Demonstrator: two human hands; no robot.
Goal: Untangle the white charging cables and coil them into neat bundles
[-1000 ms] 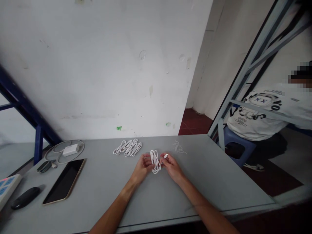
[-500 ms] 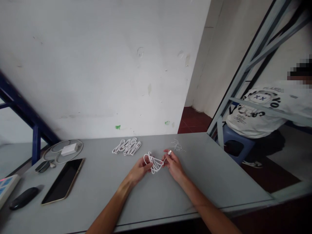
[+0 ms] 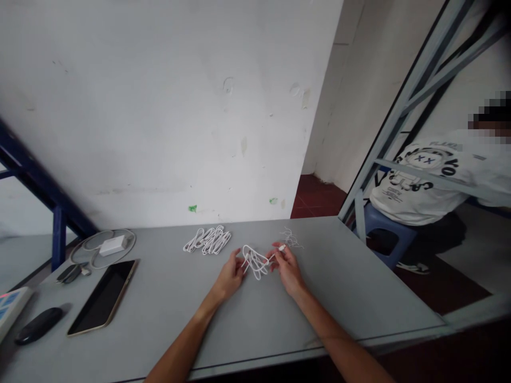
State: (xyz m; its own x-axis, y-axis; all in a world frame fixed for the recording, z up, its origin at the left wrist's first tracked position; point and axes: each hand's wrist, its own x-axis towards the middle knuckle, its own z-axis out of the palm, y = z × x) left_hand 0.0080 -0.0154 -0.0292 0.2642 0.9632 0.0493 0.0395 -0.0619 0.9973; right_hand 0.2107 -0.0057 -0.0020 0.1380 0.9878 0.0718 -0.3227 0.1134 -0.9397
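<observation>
The right hand (image 3: 289, 270) pinches the plug end of a white cable (image 3: 256, 264) between thumb and fingertips, with its other fingers loosely curled. The left hand (image 3: 230, 275) is half open at the left side of the cable's loops, its thumb pointing to the far side and its fingers bent against a strand; whether they grip it firmly, I cannot tell. The loose loops lie between the two hands, near the middle of the grey table (image 3: 343, 287). Both forearms reach in from the near edge and angle toward each other.

Just beyond the left hand, to the left, is a bundle of white cables (image 3: 207, 241). Thin white strings (image 3: 293, 239) lie beyond the right hand. At the left are a charger (image 3: 113, 245), a tablet (image 3: 102, 299) and a black mouse (image 3: 39, 325). A person (image 3: 423, 181) sits on a blue stool (image 3: 389, 232) at the far right.
</observation>
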